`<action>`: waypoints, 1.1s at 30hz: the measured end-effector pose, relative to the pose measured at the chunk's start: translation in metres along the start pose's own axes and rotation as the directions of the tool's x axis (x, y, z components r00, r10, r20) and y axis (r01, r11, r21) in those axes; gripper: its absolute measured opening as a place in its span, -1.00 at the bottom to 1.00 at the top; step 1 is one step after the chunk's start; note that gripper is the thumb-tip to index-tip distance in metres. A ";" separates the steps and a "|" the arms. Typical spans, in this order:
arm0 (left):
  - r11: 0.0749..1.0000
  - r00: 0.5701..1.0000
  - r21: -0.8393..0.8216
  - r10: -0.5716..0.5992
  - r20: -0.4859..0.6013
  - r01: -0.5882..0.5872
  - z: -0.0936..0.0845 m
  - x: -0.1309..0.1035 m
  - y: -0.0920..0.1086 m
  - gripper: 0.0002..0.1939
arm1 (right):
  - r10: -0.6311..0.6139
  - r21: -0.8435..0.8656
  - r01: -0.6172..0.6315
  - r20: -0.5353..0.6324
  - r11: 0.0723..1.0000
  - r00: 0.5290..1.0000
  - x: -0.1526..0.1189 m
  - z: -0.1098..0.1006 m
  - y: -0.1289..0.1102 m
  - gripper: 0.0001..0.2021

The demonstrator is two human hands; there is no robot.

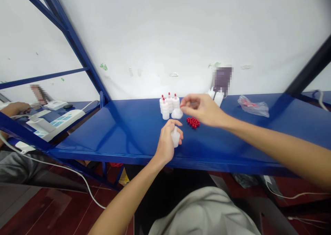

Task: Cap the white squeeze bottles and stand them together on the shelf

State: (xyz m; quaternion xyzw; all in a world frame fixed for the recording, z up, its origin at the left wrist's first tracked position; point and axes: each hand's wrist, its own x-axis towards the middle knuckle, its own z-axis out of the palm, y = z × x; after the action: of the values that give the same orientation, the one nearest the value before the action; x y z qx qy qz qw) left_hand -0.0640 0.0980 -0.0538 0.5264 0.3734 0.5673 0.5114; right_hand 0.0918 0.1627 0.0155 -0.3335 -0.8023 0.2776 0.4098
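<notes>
My left hand (166, 140) is closed around a small white plastic bottle (175, 137) above the front part of the blue table. Between the thumb and fingertips of my right hand (204, 109) is a small red cap (182, 106), partly hidden by the fingers. Several white bottles with red tips (165, 109) stand upright together behind my left hand. Beside them sits a rounded, translucent white thing (177, 114) whose kind I cannot make out. A cluster of loose red caps (193, 123) lies on the table below my right hand.
On the blue table (134, 124), a clear plastic bag (253, 106) with something red inside lies at right. White bottles (218, 98) stand behind my right hand. Across the blue frame at left are a power strip (62, 124) and another person's hand (19, 108).
</notes>
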 end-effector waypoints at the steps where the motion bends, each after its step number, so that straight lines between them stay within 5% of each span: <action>1: 1.000 1.000 0.014 -0.019 -0.012 0.019 0.000 0.001 0.000 -0.73 | 0.007 -0.078 -0.012 -0.060 0.997 0.998 0.013 -0.002 0.006 -0.87; 6: 0.989 1.000 0.146 -0.004 0.007 0.003 -0.001 0.001 0.001 -0.73 | 0.070 -0.417 -0.075 -0.027 0.906 0.997 0.053 0.009 0.039 -0.88; 8: 0.976 0.991 0.220 -0.019 0.132 -0.010 -0.002 -0.002 0.006 -0.71 | 0.127 -0.468 -0.105 0.014 0.878 0.992 0.055 0.018 0.048 -0.87; 12: 0.882 0.862 0.447 -0.107 0.495 -0.147 -0.006 -0.006 0.025 -0.69 | 0.177 -0.516 -0.125 0.052 0.847 0.983 0.052 0.028 0.055 -0.85; 16: 0.818 0.761 0.512 -0.153 0.631 -0.260 -0.022 -0.003 0.038 -0.70 | 0.152 -0.545 -0.092 0.067 0.833 0.986 0.044 0.013 0.057 -0.78; 19: 0.784 0.769 0.531 -0.110 0.629 -0.321 -0.040 0.003 0.039 -0.73 | 0.074 -0.546 0.033 0.173 0.837 0.982 0.027 -0.010 0.055 -0.77; 22: 0.761 0.836 0.565 -0.055 0.546 -0.319 -0.056 0.008 0.039 -0.73 | 0.065 -0.566 0.170 0.371 0.807 0.926 0.003 -0.030 0.051 -0.79; 25: 0.738 0.873 0.579 0.027 0.487 -0.346 -0.066 0.011 0.039 -0.75 | 0.099 -0.651 0.227 0.424 0.724 0.900 -0.019 -0.039 0.047 -0.82; 30: 0.643 0.838 0.560 0.264 0.478 -0.522 -0.064 0.009 0.037 -0.84 | 0.130 -0.681 0.215 0.418 0.700 0.899 -0.033 -0.040 0.047 -0.82; 33: 0.585 0.827 0.597 0.278 0.489 -0.549 -0.055 0.006 0.035 -0.87 | 0.141 -0.645 0.198 0.435 0.738 0.889 -0.034 -0.038 0.048 -0.82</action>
State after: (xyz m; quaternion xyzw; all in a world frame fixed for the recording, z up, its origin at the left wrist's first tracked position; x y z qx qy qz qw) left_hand -0.1239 0.1034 -0.0282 0.8459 0.3328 0.3794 0.1725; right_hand 0.1531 0.1734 -0.0155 -0.3712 -0.9257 0.0323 0.0653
